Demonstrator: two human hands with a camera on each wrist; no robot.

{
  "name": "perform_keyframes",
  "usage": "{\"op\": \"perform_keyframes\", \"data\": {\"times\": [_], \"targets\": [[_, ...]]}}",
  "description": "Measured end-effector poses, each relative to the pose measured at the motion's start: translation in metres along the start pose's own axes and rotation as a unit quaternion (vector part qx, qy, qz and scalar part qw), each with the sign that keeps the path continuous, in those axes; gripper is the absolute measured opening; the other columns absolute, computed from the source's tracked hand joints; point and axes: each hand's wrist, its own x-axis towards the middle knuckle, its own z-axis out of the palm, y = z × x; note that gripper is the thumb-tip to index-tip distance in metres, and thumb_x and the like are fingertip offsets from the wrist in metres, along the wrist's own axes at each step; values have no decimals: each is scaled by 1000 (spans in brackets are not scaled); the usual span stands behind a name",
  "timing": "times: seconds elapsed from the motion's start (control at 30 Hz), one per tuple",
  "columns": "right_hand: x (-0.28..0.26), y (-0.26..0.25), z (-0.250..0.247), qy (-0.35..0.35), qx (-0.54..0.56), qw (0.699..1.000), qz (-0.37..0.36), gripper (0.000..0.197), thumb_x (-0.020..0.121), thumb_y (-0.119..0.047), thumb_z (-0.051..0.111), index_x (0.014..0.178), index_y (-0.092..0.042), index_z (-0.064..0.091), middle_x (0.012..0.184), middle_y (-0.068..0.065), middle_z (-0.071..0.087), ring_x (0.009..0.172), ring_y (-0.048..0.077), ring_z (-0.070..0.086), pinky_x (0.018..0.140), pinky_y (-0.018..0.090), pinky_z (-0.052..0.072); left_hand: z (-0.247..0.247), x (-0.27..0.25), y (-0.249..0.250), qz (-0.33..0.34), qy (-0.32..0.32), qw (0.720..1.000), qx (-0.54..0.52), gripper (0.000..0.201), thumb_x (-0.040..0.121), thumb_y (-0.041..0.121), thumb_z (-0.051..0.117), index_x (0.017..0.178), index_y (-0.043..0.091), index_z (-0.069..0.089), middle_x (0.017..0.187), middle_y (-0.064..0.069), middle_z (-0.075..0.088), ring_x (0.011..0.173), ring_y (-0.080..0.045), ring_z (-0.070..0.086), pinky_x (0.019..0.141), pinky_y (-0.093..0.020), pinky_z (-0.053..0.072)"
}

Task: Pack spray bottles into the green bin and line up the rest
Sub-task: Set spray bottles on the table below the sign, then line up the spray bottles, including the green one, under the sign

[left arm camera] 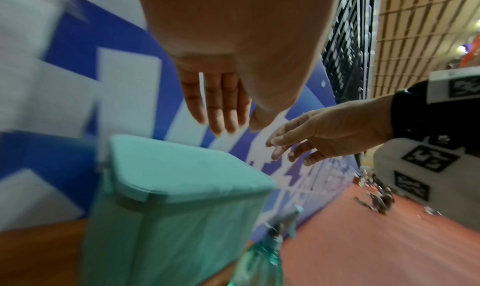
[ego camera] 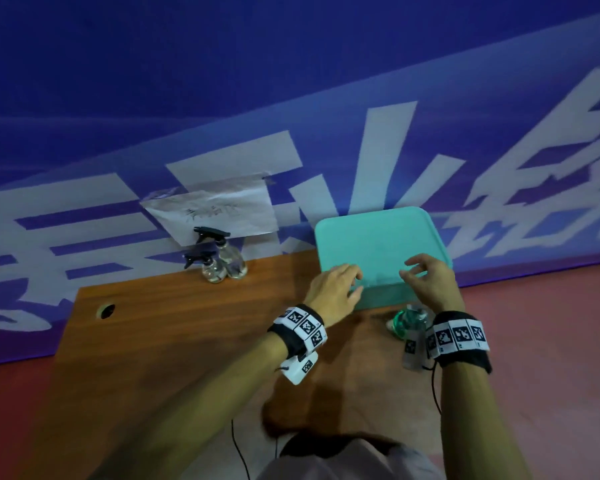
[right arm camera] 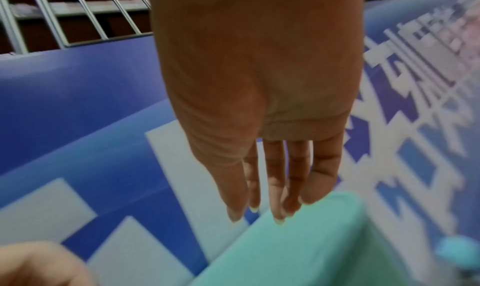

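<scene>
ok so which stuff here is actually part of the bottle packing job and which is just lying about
Part of the job:
- green bin, lid closed
- two clear spray bottles with black triggers, by the wall
- green spray bottle, in front of the bin
- left hand and right hand, both empty at the lid

Just lying about:
- paper sheet taped to the banner
- wooden table

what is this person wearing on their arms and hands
Both hands are bare, without gloves or sleeves. Each wrist carries a black band ringed with white blocks printed with black square marker codes: left wristband, right wristband. A small white marked box hangs under the left wrist, and thin black cables trail from both bands.
</scene>
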Motion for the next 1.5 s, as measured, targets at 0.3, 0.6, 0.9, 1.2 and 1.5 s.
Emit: {"op": "perform_keyframes", "data": {"times": [0.3,0.6,0.9,1.2,1.5], "targets": [[-2,106,-55,-94,-67,991,72,30,84,-28,79,108,-11,73,106,13,72,102,28,66,75,25,40,102,43,93,-4,-201,978,59,48,94,30,63,136,16,45,135,-6,53,122,-32,54,100,-49,45],[5,138,-42,-203,-58,976,51,37,92,-41,69,115,-11,68,113,10,70,103,27,65,76,25,43,155,64,119,-80,-236,959,135,41,93,18,65,129,12,45,127,-12,55,117,-35,56,93,-45,44],[8,133,-13,-158,-5,982,106,36,97,-31,59,115,-10,36,110,14,61,99,34,62,78,36,48,158,47,106,-165,-254,947,111,24,99,8,49,123,9,50,111,-17,65,98,-36,66,73,-42,48],[18,105,16,-200,-8,977,74,8,96,-20,61,94,-13,62,93,14,72,87,27,71,69,27,52,148,21,89,-281,-243,927,-58,23,103,18,49,116,1,58,114,-18,62,99,-35,64,75,-39,50],[6,36,78,-298,-1,954,17,16,97,-14,61,82,-13,65,81,7,72,75,19,69,73,36,59,100,-31,6,-271,-242,931,-29,39,100,39,55,96,1,63,83,-11,61,67,-27,57,61,-35,48]]}}
